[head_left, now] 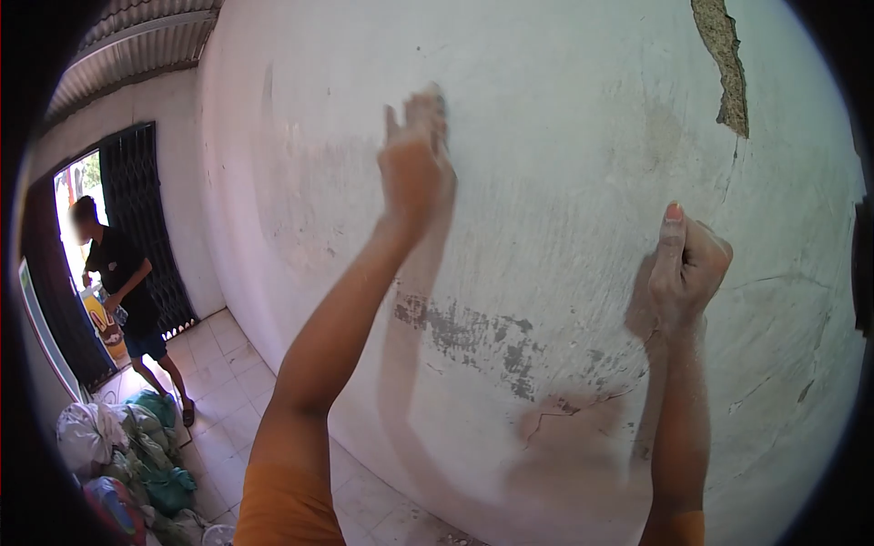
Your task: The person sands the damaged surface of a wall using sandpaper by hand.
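Note:
A pale, worn wall (546, 209) fills most of the head view. My left hand (414, 173) is raised against its upper middle, with the back of the hand towards me. Motion smears its fingers, and I cannot make out whether anything is under them. Lower on the right, my right hand (689, 273) is closed in a fist at the wall, thumb up, with nothing seen sticking out of it. Between and below the hands runs a grey patch of flaked paint (473, 341). Above the right hand, a strip of broken plaster (724, 68) shows rough brown material.
A person (123, 273) in dark clothes stands by the doorway with a folding metal gate (146, 218) at the far left. Several filled sacks and bags (137, 437) are heaped at lower left on the tiled floor (218, 382). Cracks cross the wall's lower right.

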A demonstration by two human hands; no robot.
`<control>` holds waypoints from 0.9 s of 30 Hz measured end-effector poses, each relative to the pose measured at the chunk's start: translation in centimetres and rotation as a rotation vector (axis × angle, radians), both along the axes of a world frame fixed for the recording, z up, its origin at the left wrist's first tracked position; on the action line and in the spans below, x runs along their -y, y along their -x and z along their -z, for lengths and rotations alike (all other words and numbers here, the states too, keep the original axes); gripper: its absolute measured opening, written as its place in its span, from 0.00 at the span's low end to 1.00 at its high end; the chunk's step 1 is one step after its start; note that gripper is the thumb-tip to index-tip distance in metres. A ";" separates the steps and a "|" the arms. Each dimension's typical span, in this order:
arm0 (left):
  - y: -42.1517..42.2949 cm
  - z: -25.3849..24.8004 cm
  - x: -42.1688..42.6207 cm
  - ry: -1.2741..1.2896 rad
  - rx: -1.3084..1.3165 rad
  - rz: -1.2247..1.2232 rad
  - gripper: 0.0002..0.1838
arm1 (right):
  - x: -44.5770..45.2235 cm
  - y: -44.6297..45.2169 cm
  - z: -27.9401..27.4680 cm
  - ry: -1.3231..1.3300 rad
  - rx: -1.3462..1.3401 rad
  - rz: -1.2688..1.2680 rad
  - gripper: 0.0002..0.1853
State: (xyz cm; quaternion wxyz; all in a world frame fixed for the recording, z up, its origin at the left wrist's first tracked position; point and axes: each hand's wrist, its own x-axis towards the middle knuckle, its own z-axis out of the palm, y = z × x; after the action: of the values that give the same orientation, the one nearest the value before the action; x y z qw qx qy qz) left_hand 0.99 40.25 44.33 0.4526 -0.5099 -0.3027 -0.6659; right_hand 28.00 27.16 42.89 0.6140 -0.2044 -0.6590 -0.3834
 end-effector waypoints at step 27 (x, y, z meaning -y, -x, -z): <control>4.4 -2.3 -0.4 0.121 -0.123 -0.113 0.21 | -0.2 0.5 0.3 -0.024 0.200 0.376 0.20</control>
State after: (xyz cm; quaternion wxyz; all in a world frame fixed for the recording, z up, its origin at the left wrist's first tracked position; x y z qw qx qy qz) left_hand -3.44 40.62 46.65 0.4756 -0.5584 -0.3424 -0.5871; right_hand 27.51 27.37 42.55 0.4658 -0.2772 -0.6621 -0.5175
